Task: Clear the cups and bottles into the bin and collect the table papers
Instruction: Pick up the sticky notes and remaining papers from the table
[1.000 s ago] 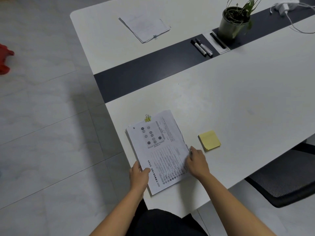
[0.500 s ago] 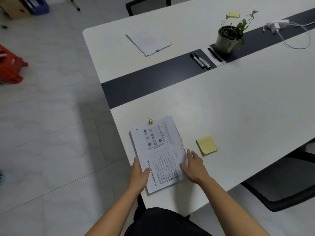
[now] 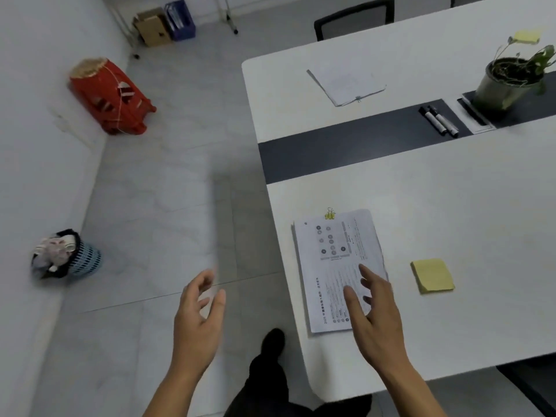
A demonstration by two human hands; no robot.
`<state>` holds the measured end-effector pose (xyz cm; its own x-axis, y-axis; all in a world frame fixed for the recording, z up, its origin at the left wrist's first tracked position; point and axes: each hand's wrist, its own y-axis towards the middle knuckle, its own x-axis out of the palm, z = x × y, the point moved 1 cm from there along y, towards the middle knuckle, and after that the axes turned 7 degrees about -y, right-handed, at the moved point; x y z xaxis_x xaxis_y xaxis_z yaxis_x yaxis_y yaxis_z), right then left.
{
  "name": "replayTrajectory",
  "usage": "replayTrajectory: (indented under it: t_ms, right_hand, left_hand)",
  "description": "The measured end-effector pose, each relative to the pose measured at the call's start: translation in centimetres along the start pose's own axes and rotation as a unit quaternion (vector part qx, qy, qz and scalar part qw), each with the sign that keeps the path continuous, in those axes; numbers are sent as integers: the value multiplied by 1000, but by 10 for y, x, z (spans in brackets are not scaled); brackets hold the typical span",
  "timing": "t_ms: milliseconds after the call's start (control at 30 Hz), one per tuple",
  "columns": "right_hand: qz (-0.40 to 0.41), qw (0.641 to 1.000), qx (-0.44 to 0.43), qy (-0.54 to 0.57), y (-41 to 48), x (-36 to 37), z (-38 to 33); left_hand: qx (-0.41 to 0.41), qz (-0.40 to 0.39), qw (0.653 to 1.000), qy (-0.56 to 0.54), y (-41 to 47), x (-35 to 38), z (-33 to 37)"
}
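A printed stack of papers (image 3: 334, 260) held by a yellow binder clip (image 3: 330, 214) lies flat near the table's left edge. My right hand (image 3: 373, 308) hovers over its lower half with fingers spread, holding nothing. My left hand (image 3: 200, 311) is off the table to the left, above the floor, fingers loosely open and empty. A second clipped stack of white papers (image 3: 347, 84) lies on the far half of the table. A blue bin (image 3: 75, 257), stuffed with rubbish, stands on the floor by the left wall.
A yellow sticky-note pad (image 3: 433, 275) lies right of the papers. Two black markers (image 3: 439, 120) and a potted plant (image 3: 511, 76) sit along the table's dark centre strip (image 3: 331, 149). A red stool (image 3: 109, 96) and boxes (image 3: 164, 24) stand by the wall. A chair (image 3: 353, 18) stands behind the table.
Both hands have let go of the printed stack. My left hand has swung off the table to the left, and the view has turned left, bringing the bin and the red stool into sight.
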<state>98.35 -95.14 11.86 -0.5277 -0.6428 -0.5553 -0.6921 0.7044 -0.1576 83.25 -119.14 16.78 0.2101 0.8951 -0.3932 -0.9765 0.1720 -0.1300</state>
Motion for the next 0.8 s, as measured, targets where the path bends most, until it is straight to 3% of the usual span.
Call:
replayTrajectory:
  t_ms: [167,400,567,800]
  right_hand:
    - [-23,999,-18,-19,22,70,-49]
    - [-57,997,-17,-45,56,212,-136]
    - [-64,993,-57,-84,93,265,-202]
    - [2,1000,-18,-24,190,306,-252]
  left_hand:
    - [-37,34,998,-48,55,-58,-25]
    - [-82,21,993,-80,171,-155,-87]
    - [-77,35,993,-83,252,-222,-82]
    - [-44,-36,996,-64,419,-210,-51]
